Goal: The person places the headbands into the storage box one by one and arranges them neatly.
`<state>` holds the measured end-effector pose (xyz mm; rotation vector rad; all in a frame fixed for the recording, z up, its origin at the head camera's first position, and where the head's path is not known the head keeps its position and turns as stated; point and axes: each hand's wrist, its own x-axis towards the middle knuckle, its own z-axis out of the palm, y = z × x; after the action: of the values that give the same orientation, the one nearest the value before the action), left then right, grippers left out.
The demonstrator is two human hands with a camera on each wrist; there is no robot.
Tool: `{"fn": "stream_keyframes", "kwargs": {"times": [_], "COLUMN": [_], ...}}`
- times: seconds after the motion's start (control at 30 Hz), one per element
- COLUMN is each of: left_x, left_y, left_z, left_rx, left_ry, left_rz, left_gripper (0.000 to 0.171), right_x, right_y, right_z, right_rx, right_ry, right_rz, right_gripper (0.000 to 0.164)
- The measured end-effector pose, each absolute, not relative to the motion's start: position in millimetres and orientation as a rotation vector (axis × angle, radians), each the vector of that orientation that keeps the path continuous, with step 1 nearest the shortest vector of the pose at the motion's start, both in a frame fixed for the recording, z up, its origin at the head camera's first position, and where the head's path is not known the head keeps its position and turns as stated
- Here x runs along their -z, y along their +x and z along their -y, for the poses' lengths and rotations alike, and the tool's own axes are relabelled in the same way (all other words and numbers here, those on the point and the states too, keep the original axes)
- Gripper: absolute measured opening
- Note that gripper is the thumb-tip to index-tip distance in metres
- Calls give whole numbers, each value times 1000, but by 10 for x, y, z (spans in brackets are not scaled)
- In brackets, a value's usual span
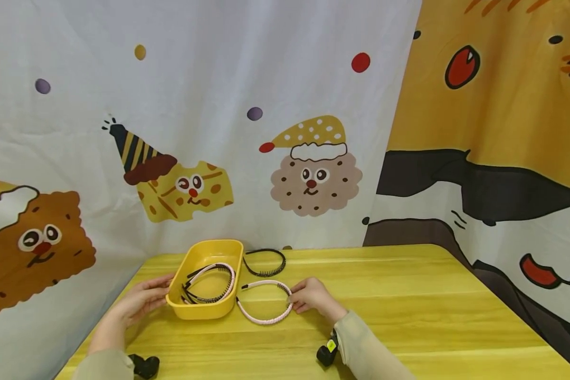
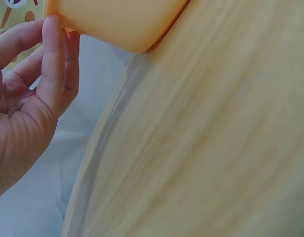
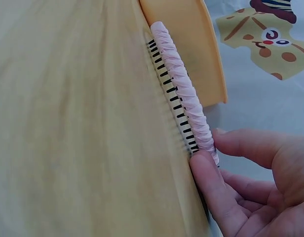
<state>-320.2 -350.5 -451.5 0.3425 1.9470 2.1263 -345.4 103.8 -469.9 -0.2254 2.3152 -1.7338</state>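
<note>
A yellow plastic basin (image 1: 204, 312) stands on the table, with pink and black headbands (image 1: 230, 274) lying inside. At its left side my left hand (image 1: 147, 298) holds the rim, fingertips against the edge; the left wrist view shows the fingers (image 2: 53, 44) at the basin's corner. To the right of the basin is a pink wrapped headband (image 1: 266, 321) with black comb teeth. My right hand (image 1: 313, 298) pinches its curved middle between thumb and finger, as the right wrist view of the headband (image 3: 184, 91) shows. A black toothed headband (image 1: 268, 273) lies behind it.
The wood-grain table (image 1: 408, 306) reaches back to a printed curtain (image 1: 247, 68) with cartoon figures. Black wrist-camera units (image 1: 328, 353) sit at both cuffs. In the left wrist view the table edge (image 2: 100, 133) runs below the left hand.
</note>
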Motion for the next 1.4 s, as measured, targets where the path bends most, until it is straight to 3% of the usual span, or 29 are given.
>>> {"fn": "stream_keyframes", "kwargs": {"times": [0.5, 1.4], "left_x": [4496, 4476], "left_y": [-3165, -3175], "left_z": [3516, 3472], "left_rx": [-2125, -2085], "left_ry": [319, 354], "left_rz": [-1958, -2027], "left_gripper": [48, 56], "right_x": [4641, 4685], "right_y": [-3430, -3510], "right_z": [-959, -1090], "right_rx": [1699, 1859], "right_ry": [-236, -210], "right_rz": [-2346, -2101], "right_gripper": [27, 35]}}
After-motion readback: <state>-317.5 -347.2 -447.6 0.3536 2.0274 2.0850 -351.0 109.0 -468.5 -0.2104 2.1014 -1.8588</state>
